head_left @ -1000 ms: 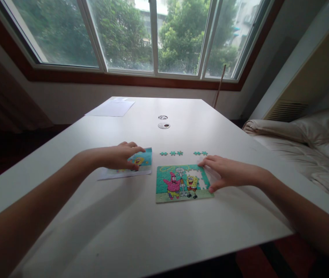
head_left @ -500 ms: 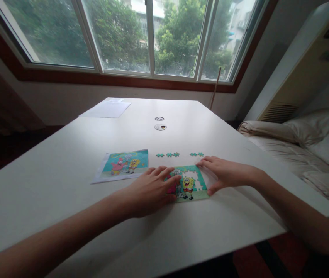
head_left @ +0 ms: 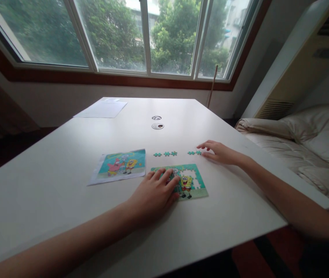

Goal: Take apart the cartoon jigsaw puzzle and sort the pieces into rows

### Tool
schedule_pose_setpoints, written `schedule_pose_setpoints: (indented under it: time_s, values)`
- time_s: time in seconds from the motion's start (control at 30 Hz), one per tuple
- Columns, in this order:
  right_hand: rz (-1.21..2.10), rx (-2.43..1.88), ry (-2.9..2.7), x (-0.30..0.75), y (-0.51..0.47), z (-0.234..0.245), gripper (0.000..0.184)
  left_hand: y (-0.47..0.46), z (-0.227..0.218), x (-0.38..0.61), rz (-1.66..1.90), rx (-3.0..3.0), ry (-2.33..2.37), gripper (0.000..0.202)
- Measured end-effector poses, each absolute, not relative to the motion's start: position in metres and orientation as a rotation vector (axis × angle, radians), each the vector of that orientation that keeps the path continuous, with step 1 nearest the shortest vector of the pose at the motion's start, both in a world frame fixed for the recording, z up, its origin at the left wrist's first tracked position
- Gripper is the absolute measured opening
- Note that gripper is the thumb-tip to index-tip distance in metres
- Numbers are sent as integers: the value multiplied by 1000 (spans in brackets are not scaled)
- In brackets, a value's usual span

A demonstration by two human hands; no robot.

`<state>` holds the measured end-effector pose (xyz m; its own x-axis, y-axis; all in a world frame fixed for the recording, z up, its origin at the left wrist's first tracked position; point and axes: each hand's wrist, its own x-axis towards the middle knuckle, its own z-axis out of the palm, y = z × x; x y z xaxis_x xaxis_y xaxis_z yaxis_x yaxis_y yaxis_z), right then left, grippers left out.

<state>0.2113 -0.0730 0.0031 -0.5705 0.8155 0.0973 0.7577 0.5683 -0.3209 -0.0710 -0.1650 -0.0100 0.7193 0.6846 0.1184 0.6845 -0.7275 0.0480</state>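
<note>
A partly built cartoon jigsaw puzzle (head_left: 192, 184) lies on the white table (head_left: 66, 154), with a gap in its upper right. My left hand (head_left: 155, 192) rests flat on the puzzle's left half, fingers spread, holding nothing. My right hand (head_left: 218, 151) reaches past the puzzle to a short row of loose teal pieces (head_left: 194, 153); its fingertips touch the row's right end, fingers stretched out. Another row of loose teal pieces (head_left: 165, 154) lies to the left. A printed reference picture (head_left: 121, 166) of the same cartoon sits left of the puzzle.
A white sheet of paper (head_left: 100, 109) lies at the table's far left. Two round cable holes (head_left: 157, 122) sit mid-table. Windows run along the far wall. A cream sofa (head_left: 306, 135) stands close to the table's right edge.
My left hand went from the reference picture to the puzzle's left half. My right hand left the puzzle's right edge and moved forward to the loose teal pieces.
</note>
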Motion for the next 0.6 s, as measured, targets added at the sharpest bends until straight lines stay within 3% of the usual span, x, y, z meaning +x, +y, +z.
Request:
schedule_pose_setpoints:
  time_s: [0.23,0.6]
  values:
    - [118,-1211,-2581,192,-73,-15,34,-166,-13,-70,215,2920,1160,39]
    - [105,-1225,-2569,187,-77,-16,31,-167,-13,-70,180,2930,1168,40]
